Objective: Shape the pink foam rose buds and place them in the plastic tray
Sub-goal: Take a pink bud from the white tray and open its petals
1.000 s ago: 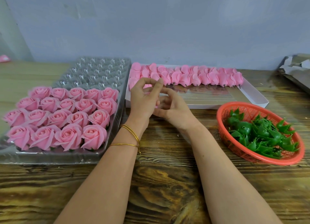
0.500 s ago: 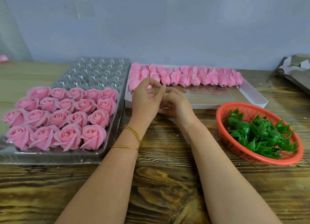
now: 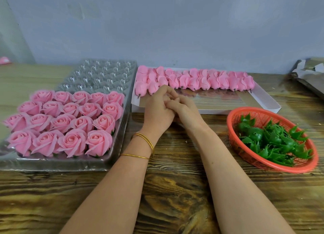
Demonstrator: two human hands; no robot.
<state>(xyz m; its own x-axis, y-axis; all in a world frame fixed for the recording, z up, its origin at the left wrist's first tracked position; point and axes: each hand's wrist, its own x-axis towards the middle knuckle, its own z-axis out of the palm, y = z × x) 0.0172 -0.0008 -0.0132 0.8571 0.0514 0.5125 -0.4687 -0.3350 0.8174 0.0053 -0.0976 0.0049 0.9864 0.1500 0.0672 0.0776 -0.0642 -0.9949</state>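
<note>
My left hand (image 3: 157, 111) and my right hand (image 3: 187, 111) are pressed together at the front edge of the white box (image 3: 263, 100). The left fingers curl over the right fingers, which are mostly hidden. No bud shows between them. Unshaped pink foam buds (image 3: 201, 81) lie in a row along the back of the box, just beyond my fingers. To the left stands the clear plastic tray (image 3: 101, 75). Its near half holds several opened pink roses (image 3: 70, 121), and its far cups are bare.
An orange mesh basket (image 3: 233, 137) of green plastic calyxes (image 3: 273, 142) sits at the right on the wooden table. Grey paper wrapping (image 3: 308, 75) lies at the far right edge. A small pink object (image 3: 4, 60) rests far left by the wall.
My left fingers, raised and pinching a second ago, have dropped and closed over the right hand. Both hands have come together and shifted slightly toward the box.
</note>
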